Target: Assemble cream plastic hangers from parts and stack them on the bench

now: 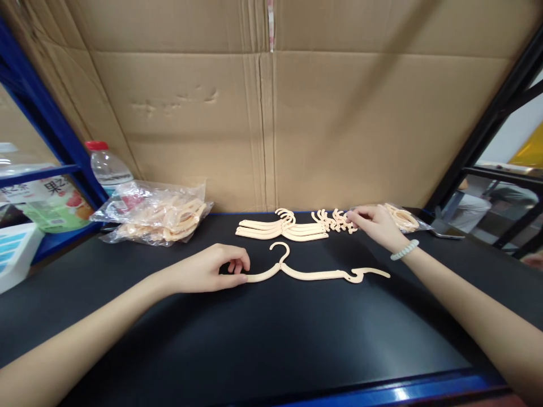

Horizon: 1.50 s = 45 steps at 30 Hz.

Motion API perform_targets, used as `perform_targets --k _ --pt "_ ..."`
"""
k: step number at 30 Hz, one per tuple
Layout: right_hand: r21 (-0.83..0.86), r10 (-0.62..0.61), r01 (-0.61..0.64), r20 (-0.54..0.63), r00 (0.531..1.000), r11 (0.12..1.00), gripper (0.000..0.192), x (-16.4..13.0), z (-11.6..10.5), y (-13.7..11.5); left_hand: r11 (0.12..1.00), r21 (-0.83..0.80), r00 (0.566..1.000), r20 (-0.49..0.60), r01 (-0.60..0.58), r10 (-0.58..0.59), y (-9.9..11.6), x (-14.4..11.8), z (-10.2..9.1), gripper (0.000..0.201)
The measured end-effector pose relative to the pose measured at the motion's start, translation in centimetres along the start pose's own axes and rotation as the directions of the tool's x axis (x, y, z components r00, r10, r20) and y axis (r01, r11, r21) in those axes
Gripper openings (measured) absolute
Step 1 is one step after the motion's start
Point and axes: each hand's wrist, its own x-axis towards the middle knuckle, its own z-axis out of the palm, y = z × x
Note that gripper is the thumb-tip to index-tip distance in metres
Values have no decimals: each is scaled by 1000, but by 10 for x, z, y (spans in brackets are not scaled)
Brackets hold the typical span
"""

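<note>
A single cream plastic hanger (316, 271) lies flat mid-table (263, 339), looking light, thin and stiff, likely springy at its tips; its arm ends offer the easiest hold. The left hand (212, 270) pinches the hanger's left end. Far right, the right hand (375, 225) closes its fingertips on small hook pieces (335, 221) beside the stacked hangers (282, 229).

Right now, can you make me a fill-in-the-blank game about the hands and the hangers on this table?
1. The left hand pinches one end of a single ______ lying flat on the black table.
2. The right hand touches a row of small peach ______.
3. The right wrist wears a pale ______.
4. A bottle with a ______ cap stands behind the plastic bag.

Missing words: hanger; hooks; bracelet; red
</note>
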Motion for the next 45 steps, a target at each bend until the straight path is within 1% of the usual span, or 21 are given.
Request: perform_targets --k 3,6,10,13,16,18,19,20,21,23,24,25,27,29,32,36,40,42,43,44,45 --pt "33 -5 5 13 1000 999 33 0 2 0 998 46 991 -122 -43 48 -7 3 5 17" --pt "63 -2 0 27 1000 998 29 0 4 -1 990 128 956 -279 -59 93 -19 8 11 16" --pt "32 -9 8 40 999 999 29 1 7 1 981 194 905 -415 -16 97 -37 14 19 21" --pt "17 -18 17 82 997 1000 29 2 8 4 975 219 876 -474 25 84 -47 16 24 25" --pt "20 -35 32 133 990 999 30 2 6 4 978 208 877 -474 30 75 -51 16 26 27" --pt "28 -51 46 202 978 999 29 1 1 0 983 182 870 -488 25 69 -50 16 25 25" --pt "31 -59 53 270 961 998 28 0 -3 -2 986 165 865 -499 22 64 -47 15 23 23" --pt "33 -64 57 361 930 998 28 -1 -6 -5 989 145 866 -497 16 59 -44 15 21 21" --pt "34 -66 57 465 883 998 28 -2 -9 -8 992 126 875 -480 1 60 -39 14 19 20" --pt "34 -52 40 653 756 999 30 -4 -12 -13 995 90 921 -381 -54 84 -27 12 15 17" --pt "34 -43 28 711 702 999 31 -5 -12 -14 993 74 943 -315 -90 109 -21 10 13 17" --pt "34 -37 17 745 666 999 32 -6 -12 -15 991 57 960 -249 -119 129 -16 9 12 17" --pt "37 -34 10 773 634 999 34 -8 -9 -17 989 34 976 -160 -145 149 -7 8 11 17" --pt "44 -48 22 778 627 999 33 -9 -6 -18 990 27 983 -116 -139 141 -3 7 12 14" --pt "54 -69 42 781 621 998 29 -12 -3 -24 994 29 989 -99 -110 112 -4 6 13 13" --pt "101 -106 44 770 630 994 23 -14 0 -31 996 36 991 -111 -76 80 -10 5 11 14" --pt "120 -107 25 753 649 992 20 -15 5 -30 994 77 991 -112 -71 79 -16 7 9 14" --pt "107 -101 31 745 659 994 22 -14 8 -29 990 111 978 -177 -92 111 -15 8 8 15" --pt "94 -99 44 733 673 995 23 -14 8 -30 987 128 961 -242 -102 131 -12 8 7 17" --pt "78 -104 69 708 698 995 25 -14 7 -31 983 147 933 -325 -112 155 -8 6 4 20" --pt "61 -119 105 665 737 993 26 -13 4 -34 978 170 889 -421 -120 182 -3 3 1 21"
